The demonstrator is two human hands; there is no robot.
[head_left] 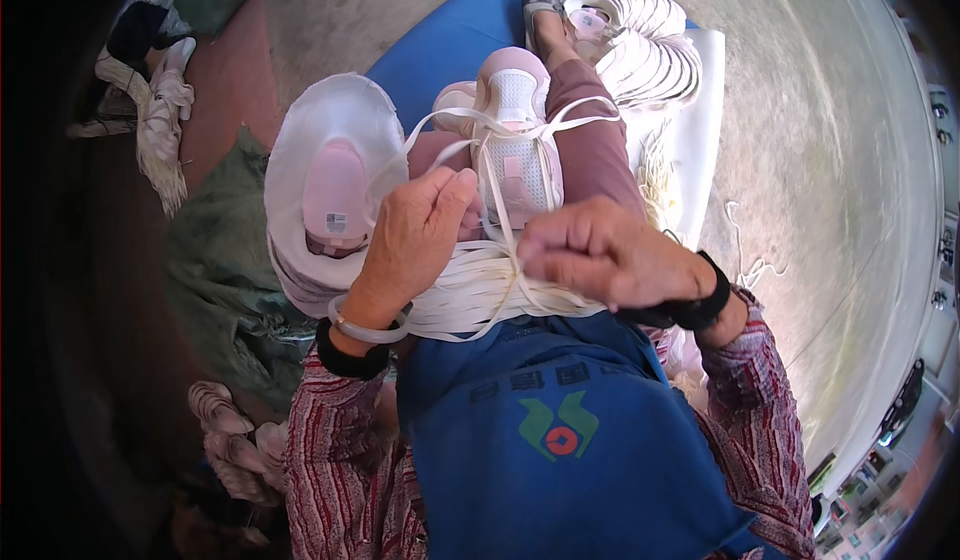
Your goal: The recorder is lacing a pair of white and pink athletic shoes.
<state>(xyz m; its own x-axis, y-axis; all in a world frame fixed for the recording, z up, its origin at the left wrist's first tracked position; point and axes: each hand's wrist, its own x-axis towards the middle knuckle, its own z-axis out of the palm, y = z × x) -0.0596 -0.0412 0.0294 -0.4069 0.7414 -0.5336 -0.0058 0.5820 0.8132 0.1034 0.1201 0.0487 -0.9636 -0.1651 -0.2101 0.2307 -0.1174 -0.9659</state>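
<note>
A pink and white sneaker [517, 165] lies on my lap with its toe pointing away from me. White shoelace [487, 120] is threaded through its upper and spreads in loose loops to both sides. My left hand [425, 222] is closed beside the shoe's left edge, where the lace runs into the curled fingers. To the right of the shoe's near end, my right hand [600, 255] is closed and slightly blurred, with a stretch of lace reaching its fingertips. Beneath both hands a bundle of loose white laces [470, 295] lies across my lap, over the blue apron [560, 390].
A white and pink ring of nested shoes [335, 175] stands at my left. Another coil of shoes [640, 50] lies at the far right on a white sheet [707, 110]. Dark green cloth [225, 260] and more shoes [235, 440] are on the left. Stray laces [755, 260] lie on the floor.
</note>
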